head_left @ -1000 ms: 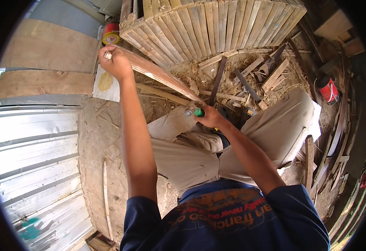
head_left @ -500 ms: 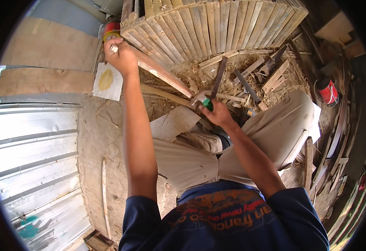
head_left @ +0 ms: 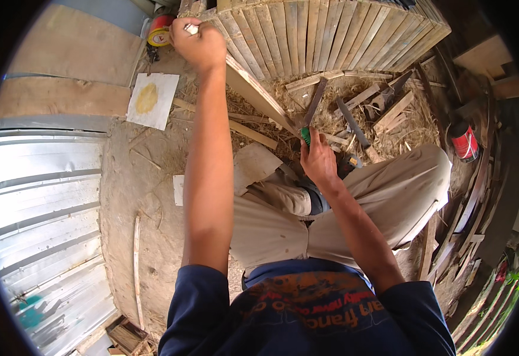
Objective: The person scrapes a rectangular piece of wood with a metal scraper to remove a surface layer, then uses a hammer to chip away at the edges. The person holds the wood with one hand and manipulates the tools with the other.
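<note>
My left hand (head_left: 199, 44) is closed round the upper end of a long wooden board (head_left: 258, 98), and a white bit shows at its fist. The board slants down toward my right hand, its pale edge turned up. Held in the closed fingers of my right hand (head_left: 318, 159) is a small green tool (head_left: 305, 136), right at the board's lower end. The hand hides most of the tool, so its kind cannot be made out. Just beyond it lies a dark, narrow blade-like strip (head_left: 315, 101) on the ground.
A slatted wooden structure (head_left: 307, 38) stands at the far side. A saw-like tool (head_left: 353, 121), wood offcuts and shavings lie right of the board. A red can (head_left: 464, 141) is at the right; a stained white sheet (head_left: 152, 101) and corrugated metal (head_left: 45, 196) are at the left.
My left hand has moved farther away and to the right, and the board now slants more steeply. The right hand and green tool have shifted slightly right.
</note>
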`<move>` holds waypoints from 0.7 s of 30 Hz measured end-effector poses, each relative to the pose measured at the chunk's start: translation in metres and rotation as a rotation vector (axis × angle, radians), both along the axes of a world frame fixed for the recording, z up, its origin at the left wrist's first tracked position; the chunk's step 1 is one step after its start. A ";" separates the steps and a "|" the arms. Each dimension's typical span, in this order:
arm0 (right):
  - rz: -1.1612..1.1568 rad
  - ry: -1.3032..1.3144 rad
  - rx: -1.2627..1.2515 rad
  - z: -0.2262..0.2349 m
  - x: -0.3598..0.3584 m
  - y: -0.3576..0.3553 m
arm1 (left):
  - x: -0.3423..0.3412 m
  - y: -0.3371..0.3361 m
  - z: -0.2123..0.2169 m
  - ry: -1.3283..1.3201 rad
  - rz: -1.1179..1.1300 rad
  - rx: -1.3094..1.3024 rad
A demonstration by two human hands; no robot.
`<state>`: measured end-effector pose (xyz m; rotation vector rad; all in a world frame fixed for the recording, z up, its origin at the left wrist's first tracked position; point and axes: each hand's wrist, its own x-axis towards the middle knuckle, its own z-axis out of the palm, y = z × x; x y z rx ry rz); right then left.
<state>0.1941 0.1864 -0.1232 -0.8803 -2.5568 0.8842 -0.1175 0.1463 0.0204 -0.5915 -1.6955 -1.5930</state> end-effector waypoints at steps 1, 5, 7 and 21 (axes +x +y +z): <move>-0.003 -0.086 -0.089 -0.001 0.001 0.002 | 0.000 0.002 0.000 0.021 0.004 -0.011; 0.006 -0.001 -0.038 -0.005 0.003 0.005 | 0.002 0.005 -0.001 0.071 0.107 -0.105; 0.032 0.029 -0.057 -0.004 0.003 0.006 | 0.005 0.007 0.001 0.043 0.019 -0.049; -0.029 -0.127 -0.131 -0.013 0.005 0.014 | 0.013 0.006 0.001 -0.093 -0.001 -0.025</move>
